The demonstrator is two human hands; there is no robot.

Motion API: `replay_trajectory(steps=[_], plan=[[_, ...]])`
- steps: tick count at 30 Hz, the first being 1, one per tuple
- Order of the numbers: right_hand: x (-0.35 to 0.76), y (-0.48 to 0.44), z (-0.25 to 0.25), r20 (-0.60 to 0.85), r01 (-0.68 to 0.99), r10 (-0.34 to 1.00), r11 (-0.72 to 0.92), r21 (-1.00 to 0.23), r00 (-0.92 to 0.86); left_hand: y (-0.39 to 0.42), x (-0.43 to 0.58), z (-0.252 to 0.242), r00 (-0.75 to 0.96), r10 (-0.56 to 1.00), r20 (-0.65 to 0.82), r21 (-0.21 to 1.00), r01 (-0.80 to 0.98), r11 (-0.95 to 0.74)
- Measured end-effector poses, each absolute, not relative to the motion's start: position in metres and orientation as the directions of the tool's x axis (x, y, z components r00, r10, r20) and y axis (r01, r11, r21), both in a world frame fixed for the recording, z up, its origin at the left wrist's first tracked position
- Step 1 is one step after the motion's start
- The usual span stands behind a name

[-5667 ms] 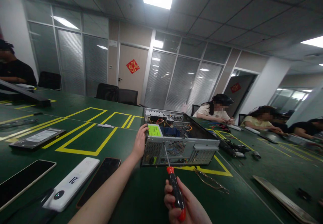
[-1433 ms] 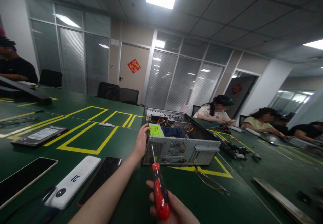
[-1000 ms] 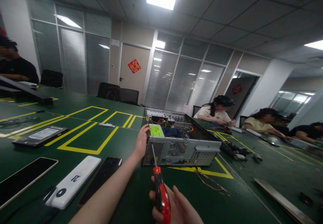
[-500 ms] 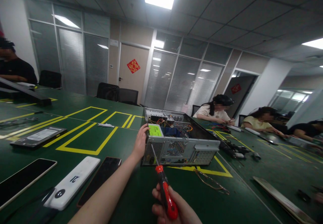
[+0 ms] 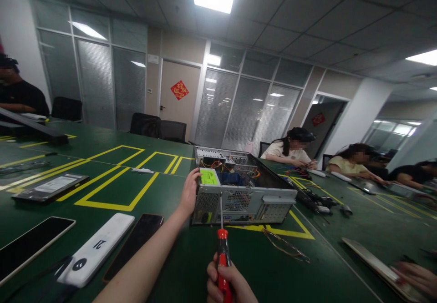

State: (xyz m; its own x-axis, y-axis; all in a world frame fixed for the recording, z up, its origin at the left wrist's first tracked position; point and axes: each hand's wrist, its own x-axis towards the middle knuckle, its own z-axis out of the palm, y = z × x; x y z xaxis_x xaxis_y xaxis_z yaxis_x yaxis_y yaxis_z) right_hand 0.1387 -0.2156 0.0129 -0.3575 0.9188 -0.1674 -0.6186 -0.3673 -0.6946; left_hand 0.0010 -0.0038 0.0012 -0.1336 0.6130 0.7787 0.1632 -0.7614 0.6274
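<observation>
An opened computer case (image 5: 252, 203) lies on its side on the green table, its back panel facing me. Inside its near left corner sits a power supply (image 5: 209, 176) with a bright green label; cables and blue parts show behind it. My left hand (image 5: 189, 194) is closed on the case's left edge, fingertips on top beside the label. In my right hand (image 5: 227, 278) is a red and black screwdriver (image 5: 222, 248), gripped by its handle. Its shaft points up at the back panel, the tip at or close to the panel right of the power supply; exact contact I cannot tell.
Left of me lie a hard drive (image 5: 51, 187), a white power bank (image 5: 99, 248) with a cable, and two phones, one dark (image 5: 136, 244). Glasses (image 5: 287, 246) rest before the case. Dark cables (image 5: 317, 200) lie to its right. Another person's hand (image 5: 416, 278) shows at lower right.
The screwdriver has swung upright, and its tip has moved right and up along the back panel. My left hand stays on the case. Another person's hand has come into view at lower right.
</observation>
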Motion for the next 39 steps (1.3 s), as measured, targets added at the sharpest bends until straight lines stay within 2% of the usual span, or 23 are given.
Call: replay_trajectory(steps=[11,26,32,39], plan=[[0.137,-0.214,0.010,-0.215,-0.681,0.928,-0.370,-0.632,-0.305,-0.004,0.002,0.000,-0.132,0.615,0.778,0.629,0.166,-0.760],[0.135,-0.216,0.021,-0.238,-0.674,0.929,-0.369,-0.640,-0.283,-0.004,0.001,0.001,-0.131,0.615,0.777,0.629,0.165,-0.760],[0.136,-0.212,0.023,-0.289,-0.656,0.912,-0.411,-0.634,-0.292,-0.004,0.001,0.001,-0.125,0.617,0.777,0.630,0.160,-0.760],[0.163,-0.216,0.047,-0.311,-0.596,0.806,-0.584,-0.551,-0.503,-0.004,0.001,0.001,-0.127,0.624,0.771,0.637,0.144,-0.757]])
